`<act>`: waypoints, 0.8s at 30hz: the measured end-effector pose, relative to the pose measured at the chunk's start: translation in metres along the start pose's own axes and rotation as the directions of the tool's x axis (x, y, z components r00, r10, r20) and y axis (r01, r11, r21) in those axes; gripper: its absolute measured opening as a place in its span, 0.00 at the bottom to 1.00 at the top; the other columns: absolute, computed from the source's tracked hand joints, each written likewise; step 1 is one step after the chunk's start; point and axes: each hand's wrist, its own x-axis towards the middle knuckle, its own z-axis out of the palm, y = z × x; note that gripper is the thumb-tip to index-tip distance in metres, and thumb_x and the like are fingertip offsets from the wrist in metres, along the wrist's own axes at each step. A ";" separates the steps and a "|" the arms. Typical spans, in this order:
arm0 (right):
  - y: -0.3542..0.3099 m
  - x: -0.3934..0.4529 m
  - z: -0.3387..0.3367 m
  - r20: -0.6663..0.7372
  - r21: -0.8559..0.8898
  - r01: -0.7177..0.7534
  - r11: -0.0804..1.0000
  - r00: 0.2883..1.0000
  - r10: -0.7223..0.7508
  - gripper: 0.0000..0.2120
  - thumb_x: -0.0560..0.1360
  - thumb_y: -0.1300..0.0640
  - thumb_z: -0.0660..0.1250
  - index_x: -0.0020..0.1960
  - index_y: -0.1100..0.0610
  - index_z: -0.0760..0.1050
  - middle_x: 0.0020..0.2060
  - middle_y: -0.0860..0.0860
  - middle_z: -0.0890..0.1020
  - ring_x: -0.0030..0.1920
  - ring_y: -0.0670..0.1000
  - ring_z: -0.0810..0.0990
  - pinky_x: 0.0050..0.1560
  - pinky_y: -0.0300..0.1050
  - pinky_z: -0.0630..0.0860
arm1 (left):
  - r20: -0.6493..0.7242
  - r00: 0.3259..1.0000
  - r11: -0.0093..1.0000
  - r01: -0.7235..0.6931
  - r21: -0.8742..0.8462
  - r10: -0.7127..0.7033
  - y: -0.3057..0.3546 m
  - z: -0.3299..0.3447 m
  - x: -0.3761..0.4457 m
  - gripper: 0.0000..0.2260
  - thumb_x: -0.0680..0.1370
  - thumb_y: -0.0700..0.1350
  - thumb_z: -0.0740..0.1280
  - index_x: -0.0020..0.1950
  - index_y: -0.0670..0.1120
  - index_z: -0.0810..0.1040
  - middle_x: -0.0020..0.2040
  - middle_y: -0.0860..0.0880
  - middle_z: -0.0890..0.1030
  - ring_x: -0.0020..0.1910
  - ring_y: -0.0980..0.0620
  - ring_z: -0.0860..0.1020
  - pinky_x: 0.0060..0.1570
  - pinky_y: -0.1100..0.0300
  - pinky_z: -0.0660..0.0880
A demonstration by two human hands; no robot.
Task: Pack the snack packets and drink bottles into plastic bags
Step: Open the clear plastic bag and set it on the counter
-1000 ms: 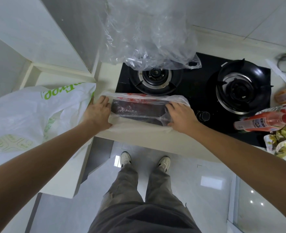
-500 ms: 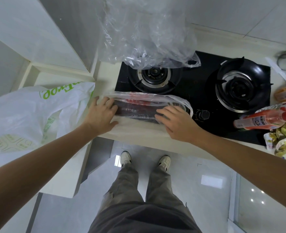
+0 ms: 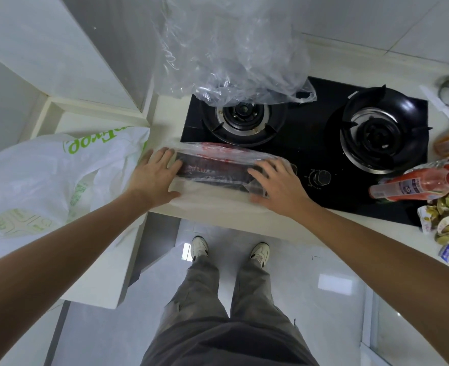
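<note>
The left hand (image 3: 156,178) lies flat with fingers straight and spread on the left end of a clear plastic bag (image 3: 218,167), and the right hand (image 3: 276,184) lies likewise, fingers extended and fanned, on the bag's right end; neither hand curls round anything. The bag is thin, glossy and wrinkled, and through it shows a dark, flat, oblong snack packet (image 3: 212,171) with red print along its far edge. The bag rests at the front left corner of the black gas stove (image 3: 310,146), partly on the stove glass and partly on the pale countertop (image 3: 218,210) just in front of it. Left of the stove sits a white carrier bag (image 3: 46,180) with green lettering, touching the left hand's outer edge. Over the stove's back left burner hangs a large crumpled sheet of clear plastic (image 3: 231,48). At the stove's right front corner lies a drink bottle (image 3: 416,184) on its side, red liquid and red cap, and in front of it a heap of yellow-green snack packets (image 3: 445,220).
</note>
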 end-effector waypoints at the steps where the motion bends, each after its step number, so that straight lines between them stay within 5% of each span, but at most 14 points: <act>1: -0.001 0.002 0.002 -0.005 -0.009 0.002 1.000 1.000 -0.002 0.34 0.75 0.31 0.65 0.71 0.52 0.73 0.70 0.54 0.72 0.68 0.60 0.70 0.74 0.60 0.64 | 0.022 1.000 1.000 0.008 0.000 -0.008 0.001 0.002 0.001 0.38 0.71 0.66 0.71 0.75 0.49 0.66 0.78 0.45 0.63 0.78 0.44 0.58 0.78 0.43 0.55; 6: -0.007 0.006 0.009 0.020 -0.013 -0.050 0.999 0.999 0.050 0.39 0.73 0.29 0.67 0.73 0.56 0.72 0.71 0.55 0.72 0.71 0.60 0.69 0.77 0.61 0.60 | 0.054 0.998 0.998 0.045 -0.041 -0.042 0.006 0.005 0.005 0.35 0.72 0.61 0.73 0.73 0.47 0.67 0.76 0.48 0.65 0.78 0.46 0.58 0.77 0.44 0.58; 17: -0.011 0.010 0.013 0.182 -0.079 -0.152 0.985 0.970 0.164 0.66 0.60 0.25 0.74 0.82 0.61 0.53 0.78 0.57 0.60 0.78 0.60 0.59 0.81 0.62 0.47 | 0.245 0.960 0.984 0.101 0.144 -0.134 0.014 -0.005 0.014 0.55 0.70 0.67 0.70 0.82 0.43 0.42 0.82 0.48 0.51 0.80 0.50 0.49 0.79 0.40 0.50; 24: -0.015 -0.001 -0.005 0.100 0.048 -0.134 0.990 0.987 0.129 0.51 0.68 0.32 0.73 0.81 0.56 0.61 0.78 0.55 0.63 0.79 0.58 0.60 0.82 0.59 0.49 | 0.091 0.995 0.994 0.039 0.104 -0.048 0.014 -0.025 0.002 0.46 0.69 0.67 0.73 0.79 0.50 0.59 0.77 0.47 0.61 0.77 0.45 0.58 0.76 0.41 0.55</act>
